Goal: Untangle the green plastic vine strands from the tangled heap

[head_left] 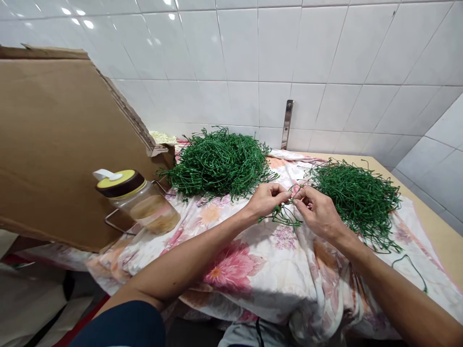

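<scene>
Both my hands meet over the cloth at the middle, between two heaps of thin green stems. My left hand (266,200) is closed in a pinch on a green branching stem (285,215) with small knobbed tips. Close against it, my right hand (320,213) pinches the same stem near its top, fingertips almost touching my left thumb. The stem's thin branches hang below my fingers. A large tangled heap of green stems (220,161) lies behind my left hand. Another heap of green stems (356,197) lies beside and beyond my right hand.
A flowered cloth (235,270) covers the wooden table (430,217). At left, a jar with a yellow lid (155,209) leans beside a large cardboard box (61,144). A single loose stem (415,270) lies near my right forearm. A metal bracket (287,125) stands against the tiled wall.
</scene>
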### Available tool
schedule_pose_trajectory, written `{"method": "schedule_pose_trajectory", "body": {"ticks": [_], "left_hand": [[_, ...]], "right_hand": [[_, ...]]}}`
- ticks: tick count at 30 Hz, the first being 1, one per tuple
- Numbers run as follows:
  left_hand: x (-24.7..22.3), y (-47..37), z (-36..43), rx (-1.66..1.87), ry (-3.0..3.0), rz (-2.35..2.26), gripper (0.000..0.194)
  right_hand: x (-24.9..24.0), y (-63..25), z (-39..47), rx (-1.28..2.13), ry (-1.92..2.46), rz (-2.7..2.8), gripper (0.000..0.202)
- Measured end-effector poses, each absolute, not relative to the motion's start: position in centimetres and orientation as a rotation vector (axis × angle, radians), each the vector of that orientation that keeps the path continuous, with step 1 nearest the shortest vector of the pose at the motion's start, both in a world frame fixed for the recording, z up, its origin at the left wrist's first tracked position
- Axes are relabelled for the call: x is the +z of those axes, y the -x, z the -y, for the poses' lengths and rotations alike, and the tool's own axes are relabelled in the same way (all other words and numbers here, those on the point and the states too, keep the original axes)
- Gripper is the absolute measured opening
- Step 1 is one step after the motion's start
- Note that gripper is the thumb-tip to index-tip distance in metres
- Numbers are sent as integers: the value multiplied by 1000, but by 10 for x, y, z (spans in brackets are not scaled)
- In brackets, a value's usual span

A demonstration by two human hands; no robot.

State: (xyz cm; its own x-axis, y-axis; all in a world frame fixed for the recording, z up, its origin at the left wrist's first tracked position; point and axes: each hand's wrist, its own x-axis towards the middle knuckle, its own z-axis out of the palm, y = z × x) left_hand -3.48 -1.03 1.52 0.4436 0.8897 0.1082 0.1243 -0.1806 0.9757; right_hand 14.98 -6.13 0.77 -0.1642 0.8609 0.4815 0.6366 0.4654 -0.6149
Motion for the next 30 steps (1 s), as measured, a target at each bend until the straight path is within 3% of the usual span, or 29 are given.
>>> {"method": "schedule_pose_trajectory", "body": {"ticks": [7, 16, 23, 30], "left_hand": [[19, 35, 11, 864, -1532, -841, 45], [13, 37, 10, 994, -1777, -910, 29], [17, 35, 11, 920, -1671, -860, 36], [12, 34, 6, 833, -1603, -880, 39]], "right_hand": [[4, -153, 59, 448, 1193, 1850, 12], [9, -150, 61, 553, 1247, 1816, 22], [12, -148, 60, 728, 1265, 1721, 29], [7, -148, 58, 695, 1376, 1723, 20]]}}
